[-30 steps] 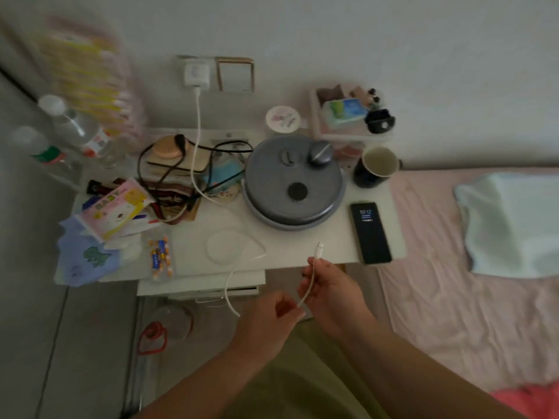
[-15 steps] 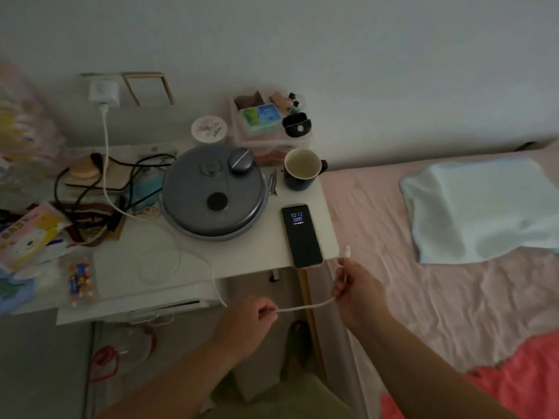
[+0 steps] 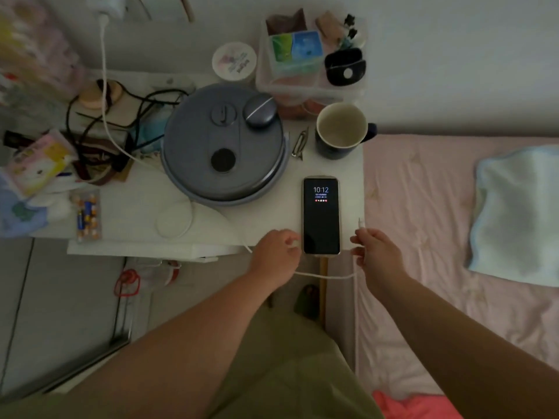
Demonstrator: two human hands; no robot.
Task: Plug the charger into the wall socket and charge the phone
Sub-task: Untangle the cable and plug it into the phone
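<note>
The black phone (image 3: 321,216) lies face up at the front right of the white bedside table (image 3: 139,213), its screen lit and showing 10:12. A white charger (image 3: 106,2) sits in the wall socket at the top left edge. Its white cable (image 3: 104,86) runs down over the table, loops, and passes into my hands. My left hand (image 3: 276,252) pinches the cable just left of the phone's lower end. My right hand (image 3: 375,252) holds the cable near its plug tip (image 3: 360,222), which points up beside the phone's right edge. A slack length hangs between both hands.
A round grey lidded appliance (image 3: 223,146) fills the table's middle. A dark mug (image 3: 340,131) and a clear box of small items (image 3: 311,55) stand behind the phone. Black cords and packets clutter the left side. A pink bed (image 3: 423,207) with a pale blue cloth (image 3: 517,213) lies right.
Both hands have moved up to the phone with the cable, the left to its left side and the right to its right side. The view has tilted down and closer.
</note>
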